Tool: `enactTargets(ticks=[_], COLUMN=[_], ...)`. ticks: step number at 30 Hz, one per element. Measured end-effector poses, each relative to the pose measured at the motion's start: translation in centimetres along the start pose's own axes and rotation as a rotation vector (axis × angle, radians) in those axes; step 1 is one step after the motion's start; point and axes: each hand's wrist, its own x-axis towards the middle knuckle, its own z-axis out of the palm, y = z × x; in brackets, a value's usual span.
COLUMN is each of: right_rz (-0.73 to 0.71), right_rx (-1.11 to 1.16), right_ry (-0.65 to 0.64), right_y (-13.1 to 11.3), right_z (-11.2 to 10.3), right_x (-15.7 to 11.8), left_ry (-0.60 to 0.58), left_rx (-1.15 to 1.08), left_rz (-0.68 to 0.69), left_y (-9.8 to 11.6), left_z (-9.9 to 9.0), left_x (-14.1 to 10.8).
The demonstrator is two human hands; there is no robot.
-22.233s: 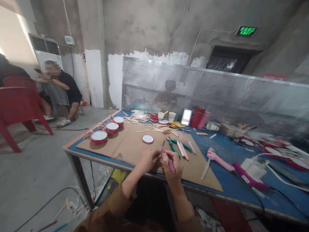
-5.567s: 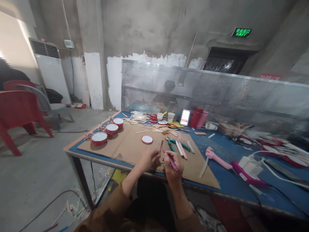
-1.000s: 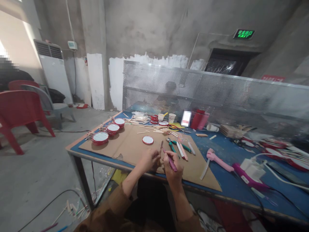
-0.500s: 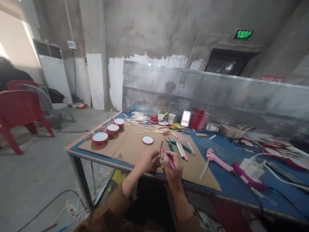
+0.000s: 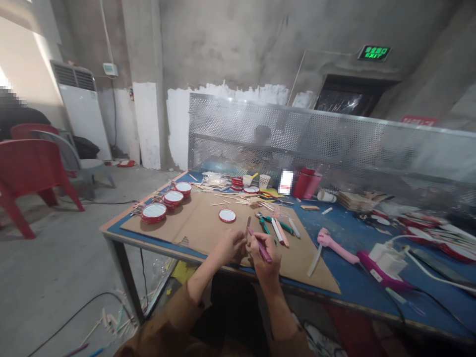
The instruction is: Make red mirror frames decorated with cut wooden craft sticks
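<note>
Near the front edge of the cardboard sheet (image 5: 201,223), my left hand (image 5: 227,246) pinches a thin, flat wooden stick (image 5: 249,222) that points upward. My right hand (image 5: 267,263) grips a purple marker pen (image 5: 263,250), its upper end touching or very close to the stick. A small round red-rimmed disc with a white face (image 5: 227,215) lies just beyond my hands. Right of it are green-handled pliers (image 5: 265,225) and several pale and pink sticks or pens (image 5: 277,231). The lower end of the wooden stick is hidden by my fingers.
Three red-rimmed drum-like pieces (image 5: 153,212) stand at the left. Loose wooden sticks (image 5: 256,200), paper cups (image 5: 264,180) and a red bottle (image 5: 304,183) line the back. A pink glue gun (image 5: 338,248) and a purple power strip (image 5: 385,277) with cables lie right.
The marker's upper end has shifted slightly to the left, toward the wooden stick. My left hand and the things on the table stay in place.
</note>
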Motion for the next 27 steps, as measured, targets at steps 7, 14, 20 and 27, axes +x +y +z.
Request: enactTargets(ticks=[7,14,20,27], right_rz=[0.027,0.025,-0.004,0.012], right_rx=[-0.005,-0.05,-0.046,-0.061], right_ry=[0.055,0.087,0.065,0.087], right_y=[-0.12,0.04,-0.1,-0.24], right_z=[0.15,0.02,-0.07,0.01], right_x=[0.08,-0.17,-0.18,-0.11], left_ry=[0.005,0.021,0.016,0.025], left_rx=[0.031,0.02,0.022,0.061], left_rz=[-0.012,0.0,0.003,-0.014], left_y=[0.18,-0.04,0.12,0.4], left_z=[-0.11,0.09,-0.04,-0.15], left_x=[-0.06,-0.01,-0.04,-0.1])
